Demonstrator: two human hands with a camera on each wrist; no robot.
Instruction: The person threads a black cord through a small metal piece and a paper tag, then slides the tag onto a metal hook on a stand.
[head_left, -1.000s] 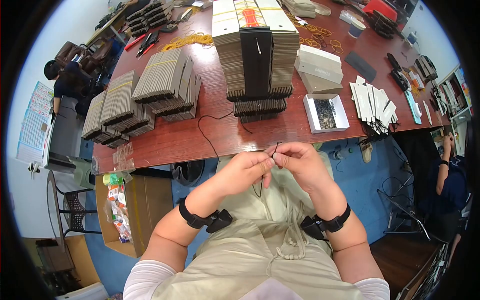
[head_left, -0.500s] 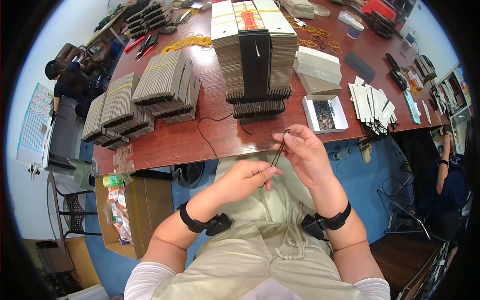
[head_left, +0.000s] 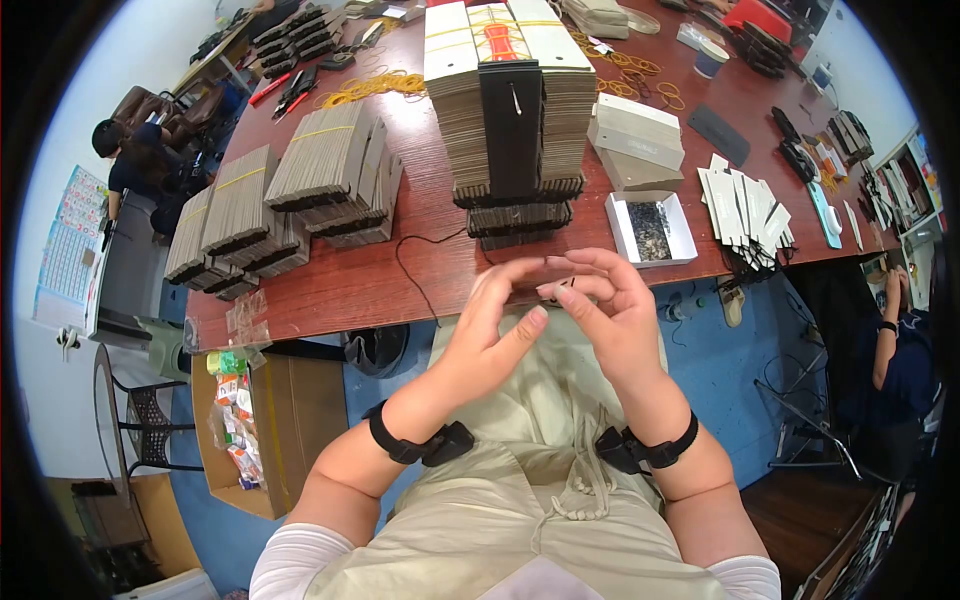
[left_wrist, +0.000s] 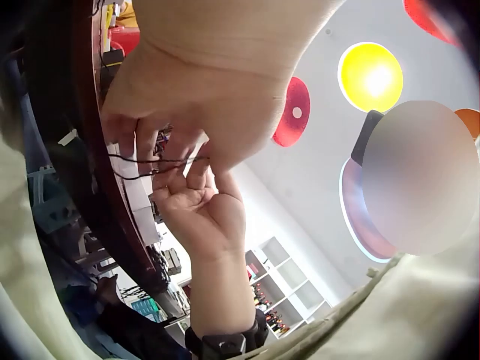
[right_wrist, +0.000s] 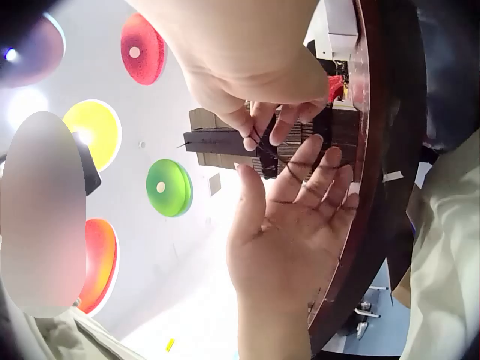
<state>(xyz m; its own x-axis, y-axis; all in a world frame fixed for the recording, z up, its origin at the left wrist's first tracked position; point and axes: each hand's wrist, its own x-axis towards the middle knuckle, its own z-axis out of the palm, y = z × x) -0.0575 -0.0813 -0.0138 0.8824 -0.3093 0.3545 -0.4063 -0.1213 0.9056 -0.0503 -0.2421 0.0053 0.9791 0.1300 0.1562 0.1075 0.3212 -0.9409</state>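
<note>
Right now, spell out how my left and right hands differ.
The left hand is opened out, its thumb apart from its fingers; the right hand has its fingers bent in. Black cord lies across the left hand's fingers, while the right hand pinches it at the fingertips. Both are bare, with black straps on their wrists.

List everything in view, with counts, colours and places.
Table: one, red-brown, ahead
Tall card stacks: count unclear, brownish, table centre
Banded card stacks: several, grey-brown, table left
Rubber bands: many, yellow, far table
Open box: one, white, right of centre
Tags: many, off-white, beyond open box's right
Cup: one, pale and blue, far right
Carton: one, brown, floor left
Cord: one, black, at the hands
Small clutter: uncountable, mixed, table edges
Other people: at least two, dark-clothed, both sides
Left hand: one, bare, fingers extended
Right hand: one, bare, pinching cord
</note>
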